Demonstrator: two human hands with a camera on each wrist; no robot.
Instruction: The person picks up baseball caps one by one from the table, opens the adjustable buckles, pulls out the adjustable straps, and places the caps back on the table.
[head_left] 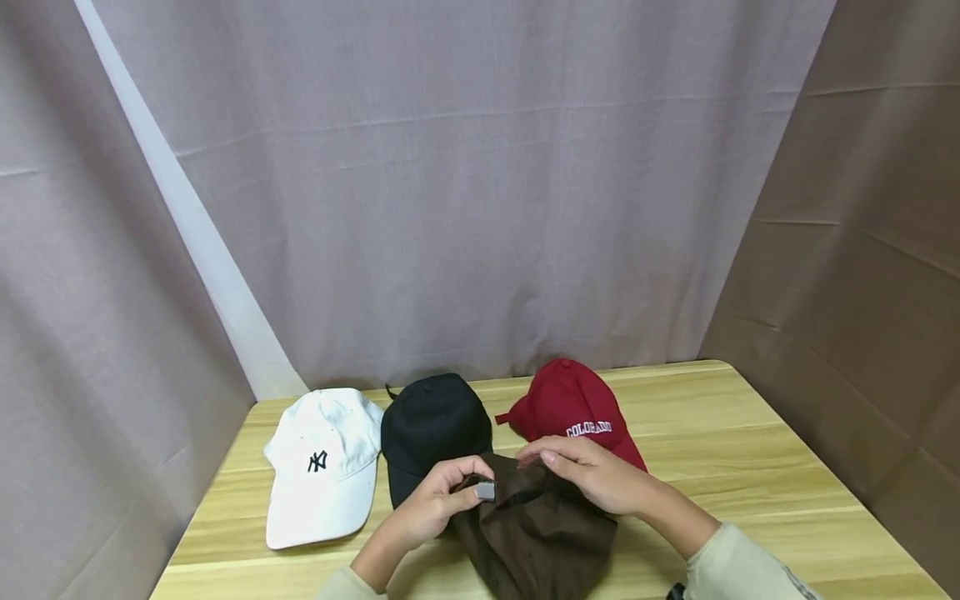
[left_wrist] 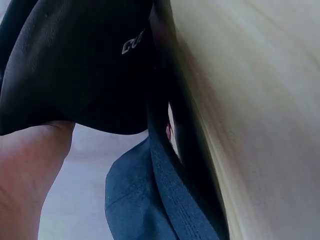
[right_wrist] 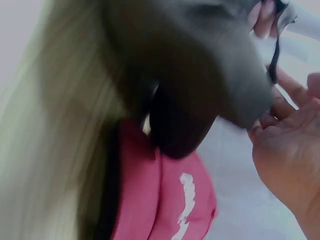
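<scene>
A dark brown cap (head_left: 551,533) is held up near the table's front, with its strap opening towards the top. My left hand (head_left: 435,504) pinches its strap at a silver metal buckle (head_left: 485,491) between thumb and fingers. My right hand (head_left: 592,475) lies at the opening's right edge with its fingers extended; in the right wrist view its fingers look loose beside the cap (right_wrist: 190,65). A dark strap end (right_wrist: 276,55) hangs below the buckle there. In the left wrist view the brown cap (left_wrist: 75,60) hides most of my left hand, and small lettering shows on it.
Behind the brown cap lie a black cap (head_left: 435,425) and a red cap (head_left: 577,400) lettered COLORADO. A white cap (head_left: 322,467) with a dark logo is on the left. All rest on a light wooden table (head_left: 720,442), with grey curtains (head_left: 487,208) behind.
</scene>
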